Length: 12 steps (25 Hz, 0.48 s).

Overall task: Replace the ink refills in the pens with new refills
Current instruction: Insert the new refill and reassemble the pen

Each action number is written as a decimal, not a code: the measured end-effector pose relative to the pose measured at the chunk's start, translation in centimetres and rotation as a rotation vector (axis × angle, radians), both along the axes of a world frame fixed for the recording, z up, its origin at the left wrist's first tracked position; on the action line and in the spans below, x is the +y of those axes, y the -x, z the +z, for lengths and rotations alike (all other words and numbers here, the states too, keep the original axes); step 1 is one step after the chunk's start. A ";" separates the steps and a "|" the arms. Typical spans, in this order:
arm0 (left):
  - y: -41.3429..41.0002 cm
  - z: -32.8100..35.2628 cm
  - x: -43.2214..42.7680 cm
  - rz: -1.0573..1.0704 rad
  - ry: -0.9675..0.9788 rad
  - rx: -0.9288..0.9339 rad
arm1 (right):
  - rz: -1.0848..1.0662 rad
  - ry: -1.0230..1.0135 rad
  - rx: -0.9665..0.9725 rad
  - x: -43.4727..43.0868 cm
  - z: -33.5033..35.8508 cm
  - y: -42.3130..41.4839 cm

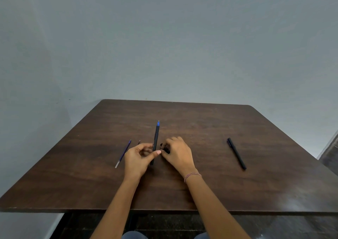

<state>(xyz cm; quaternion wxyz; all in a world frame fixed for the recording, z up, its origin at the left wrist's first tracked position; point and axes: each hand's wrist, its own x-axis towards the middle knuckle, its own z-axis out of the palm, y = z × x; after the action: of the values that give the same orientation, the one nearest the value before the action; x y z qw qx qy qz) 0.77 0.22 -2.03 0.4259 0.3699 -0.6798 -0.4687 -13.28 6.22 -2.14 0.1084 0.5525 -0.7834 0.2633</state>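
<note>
A dark pen (156,137) with a blue tip lies pointing away from me at the middle of the brown table (201,183). My left hand (138,159) pinches its barrel between thumb and fingers. Just right of the pen, my right hand (178,155) curls round a small black piece (165,149), seemingly the pen's cap, mostly hidden by the fingers. A loose blue refill (123,153) lies left of my left hand. A second thin refill tip (139,142) pokes out behind that hand. A capped black pen (236,153) lies alone at the right.
A plain grey wall stands behind the table's far edge. The table's near edge runs just above my knees. A dark floor shows at the right.
</note>
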 end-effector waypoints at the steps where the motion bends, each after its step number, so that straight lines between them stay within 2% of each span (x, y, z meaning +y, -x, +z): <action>1: 0.1 0.0 0.0 0.000 0.022 -0.011 | -0.005 0.002 -0.024 0.0 0.0 0.1; 5: 0.1 0.1 0.1 0.007 0.117 -0.047 | 0.006 0.078 -0.219 0.0 0.0 0.3; 10: 0.1 0.1 0.2 0.013 0.180 -0.106 | -0.091 0.389 -0.653 0.6 0.3 1.2; 12: 0.1 0.1 0.2 0.010 0.191 -0.147 | -0.067 0.471 -0.802 0.7 0.4 1.5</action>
<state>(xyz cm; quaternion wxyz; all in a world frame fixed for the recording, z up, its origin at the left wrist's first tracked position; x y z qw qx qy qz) 0.66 0.38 -1.92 0.4105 0.3642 -0.7489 -0.3716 -14.78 6.89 -1.77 -0.0720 0.3420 -0.6998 0.6231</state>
